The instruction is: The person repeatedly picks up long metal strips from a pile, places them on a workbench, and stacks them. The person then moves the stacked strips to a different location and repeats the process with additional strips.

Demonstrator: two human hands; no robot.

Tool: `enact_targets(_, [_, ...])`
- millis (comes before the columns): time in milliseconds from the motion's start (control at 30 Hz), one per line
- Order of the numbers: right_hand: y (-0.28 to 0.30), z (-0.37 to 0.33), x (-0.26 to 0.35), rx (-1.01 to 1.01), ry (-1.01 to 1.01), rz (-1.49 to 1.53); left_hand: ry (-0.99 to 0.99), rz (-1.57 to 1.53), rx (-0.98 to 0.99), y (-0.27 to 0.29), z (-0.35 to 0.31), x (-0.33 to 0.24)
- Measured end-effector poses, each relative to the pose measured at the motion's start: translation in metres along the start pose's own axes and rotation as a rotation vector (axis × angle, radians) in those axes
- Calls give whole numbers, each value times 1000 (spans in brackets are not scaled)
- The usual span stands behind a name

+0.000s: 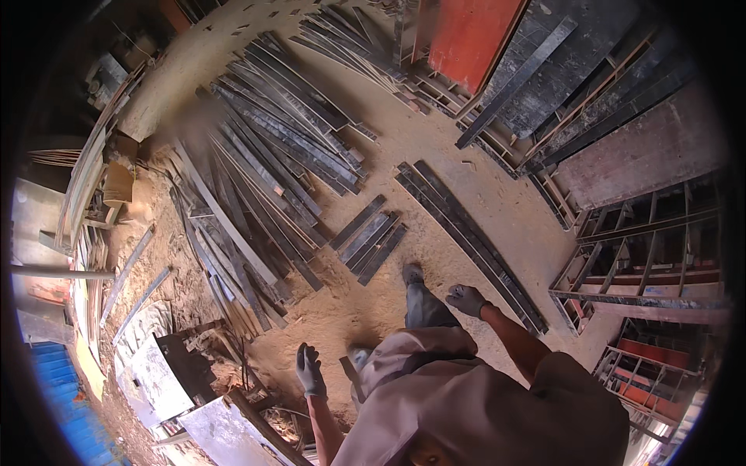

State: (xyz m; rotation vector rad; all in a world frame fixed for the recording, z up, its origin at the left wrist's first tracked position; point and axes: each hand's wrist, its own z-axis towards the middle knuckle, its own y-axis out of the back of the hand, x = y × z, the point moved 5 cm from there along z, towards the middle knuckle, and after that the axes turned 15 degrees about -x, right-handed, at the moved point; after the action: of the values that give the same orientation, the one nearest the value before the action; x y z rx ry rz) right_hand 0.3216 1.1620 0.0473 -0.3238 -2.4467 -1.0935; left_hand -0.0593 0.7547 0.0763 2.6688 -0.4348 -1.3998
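My left hand (309, 370), in a grey work glove, hangs beside my left leg with its fingers loosely stretched and nothing in it. To the right, my right hand (467, 300), gloved the same way, is held out past my right leg. Its fingers are slightly bent and apart, and I see nothing held. Just ahead of my feet lies a small group of short dark boards (371, 239). Two long dark planks (474, 247) lie side by side on the floor, close to my right hand. A short strip of wood (351, 378) shows beside my left leg.
Large piles of long dark planks (268, 140) spread across the sandy floor (435, 182) ahead and left. Framed panels (645, 163) and an orange-red panel (474, 43) stand along the right. Broken white sheets (159, 377) and scrap wood lie near my left side.
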Motion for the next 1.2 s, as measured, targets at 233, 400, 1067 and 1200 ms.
enact_targets(233, [138,30,-111,-138,42,-164,51,-76,162,-225,12,-62])
enact_targets(400, [224,111,-89,-285,-222,147,-137,125,255,-375,40,-132])
enact_targets(1067, [450,774,245,-191,56,167,84,83,342,-972,311,-292])
enact_targets(1200, [468,926,302,-162,59,65,135,62,355,-1066,338,-311])
